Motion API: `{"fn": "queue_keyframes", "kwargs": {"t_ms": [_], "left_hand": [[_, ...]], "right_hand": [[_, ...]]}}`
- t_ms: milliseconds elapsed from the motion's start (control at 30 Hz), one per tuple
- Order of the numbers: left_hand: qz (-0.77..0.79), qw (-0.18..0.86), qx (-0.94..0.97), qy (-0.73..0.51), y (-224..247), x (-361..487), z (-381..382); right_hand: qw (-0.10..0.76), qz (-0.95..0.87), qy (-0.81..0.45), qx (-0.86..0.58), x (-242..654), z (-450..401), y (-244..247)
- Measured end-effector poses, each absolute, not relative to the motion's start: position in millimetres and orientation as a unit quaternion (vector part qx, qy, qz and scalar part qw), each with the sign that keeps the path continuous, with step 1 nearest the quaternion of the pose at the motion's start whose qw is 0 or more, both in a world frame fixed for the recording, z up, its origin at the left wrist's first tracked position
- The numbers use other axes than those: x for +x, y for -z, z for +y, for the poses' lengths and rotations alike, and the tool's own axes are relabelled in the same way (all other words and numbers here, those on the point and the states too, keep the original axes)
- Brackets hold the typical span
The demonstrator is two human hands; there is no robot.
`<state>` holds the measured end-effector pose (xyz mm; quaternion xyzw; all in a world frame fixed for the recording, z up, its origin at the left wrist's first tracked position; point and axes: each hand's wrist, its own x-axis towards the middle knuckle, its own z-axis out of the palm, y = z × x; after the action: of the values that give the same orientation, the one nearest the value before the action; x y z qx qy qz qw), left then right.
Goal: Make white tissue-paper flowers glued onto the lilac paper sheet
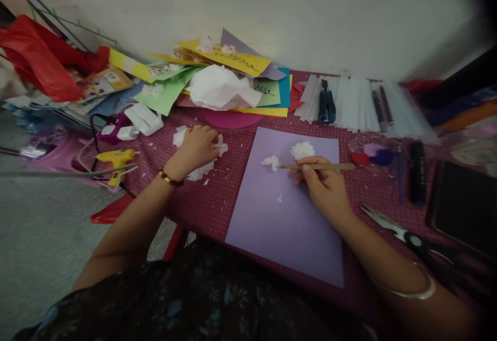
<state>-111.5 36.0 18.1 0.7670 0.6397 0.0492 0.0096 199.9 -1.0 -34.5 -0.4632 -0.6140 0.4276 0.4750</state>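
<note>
In my right hand (324,188) is a slim wooden stick (330,166), pinched between thumb and fingers. Its left tip meets a small cluster of white paper petals (268,162) on a purple sheet of paper (283,227). A fuller white paper flower (303,149) sits just above my right fingers, and a tiny white scrap (279,197) lies lower on the sheet. My left hand (200,147) is over a loose pile of white paper pieces (201,171), its fingers curled together on a piece of that paper; the fingertips are partly hidden.
Coloured cards with paper flowers (240,59) and crumpled white paper (219,88) stand by the wall. Left are a yellow glue gun (116,162) and white chargers (143,118). Glue sticks (349,104), a blue stapler (326,104), scissors (411,237) and a dark phone-like slab (466,204) lie right.
</note>
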Motion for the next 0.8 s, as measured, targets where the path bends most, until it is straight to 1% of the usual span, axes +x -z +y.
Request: {"fn": "queue_keyframes", "kwargs": {"t_ms": [67,200,300,467,667,800], "left_hand": [[0.667,0.051,0.737,-0.099,-23,-116,37],[0.686,0.199,0.662,-0.226,-40,-132,32],[0.680,0.268,0.628,-0.268,-49,-143,26],[0.665,0.294,0.623,-0.288,-52,-140,20],[0.608,0.391,0.627,-0.290,-47,-110,15],[0.591,0.423,0.629,-0.276,-40,-95,7]], "right_hand": [[0.480,-0.604,-0.434,-0.464,200,0,34],[0.486,-0.590,-0.453,-0.458,203,3,35],[0.495,-0.579,-0.468,-0.447,205,6,38],[0.509,-0.569,-0.477,-0.436,206,6,38],[0.494,-0.583,-0.479,-0.432,203,1,32],[0.490,-0.585,-0.487,-0.425,198,-2,30]]}}
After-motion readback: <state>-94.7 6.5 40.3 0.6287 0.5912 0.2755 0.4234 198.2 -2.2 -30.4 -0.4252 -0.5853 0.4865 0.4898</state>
